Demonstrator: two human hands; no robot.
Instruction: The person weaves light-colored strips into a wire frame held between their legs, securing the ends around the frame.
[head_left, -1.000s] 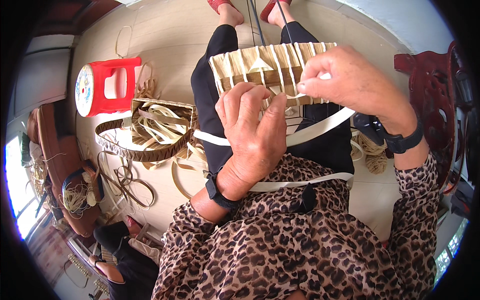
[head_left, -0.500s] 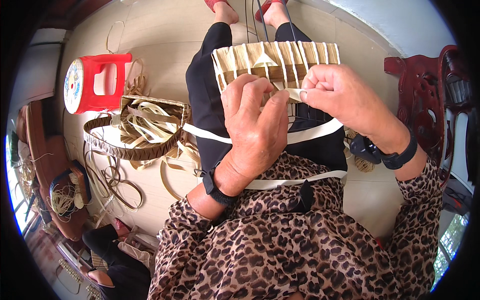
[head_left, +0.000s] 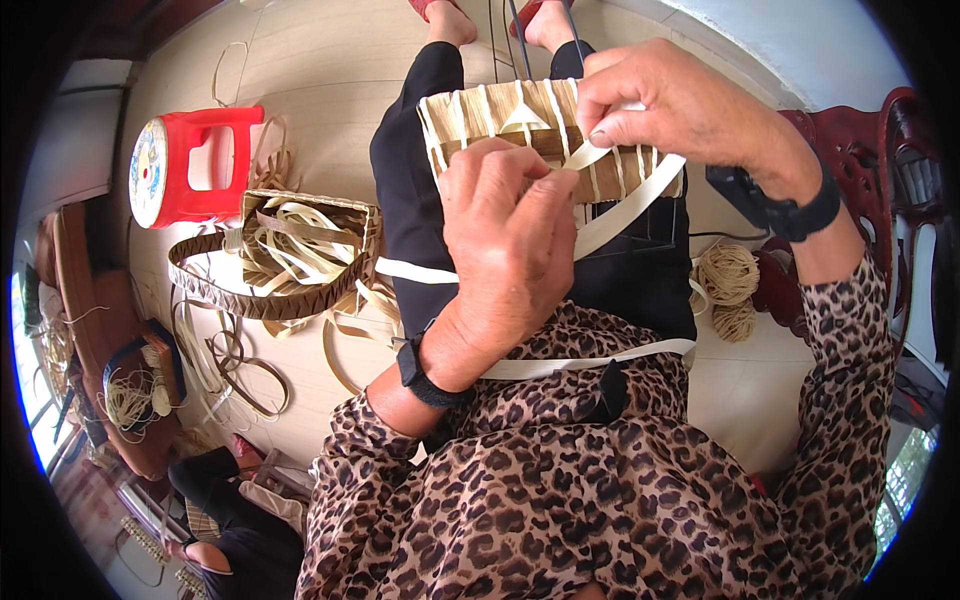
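Across my lap lies a woven panel [head_left: 482,112] of tan, straw-like material, crossed by white cords and a darker brown band. My left hand [head_left: 508,235] is closed over its near edge, fingers curled and thumb alongside; what lies beneath the fingers is hidden. Above the panel's right part, my right hand [head_left: 675,105] pinches a cream flat strip [head_left: 586,156] between thumb and forefinger. The strip runs taut to my left thumb, and its long length [head_left: 630,208] loops below my right hand. A small folded cream triangle [head_left: 523,118] stands up on the panel.
At left stand a red plastic stool [head_left: 215,165] and a basket [head_left: 350,245] filled with strips, loose strips around it. Twine balls [head_left: 727,275] lie at right beside a carved dark wooden chair [head_left: 850,150]. Another person's dark-clothed leg [head_left: 215,480] shows lower left.
My right hand has moved up and away from me, drawing the cream strip up from the panel. My left hand stays nearly in place. The twine balls at right show more.
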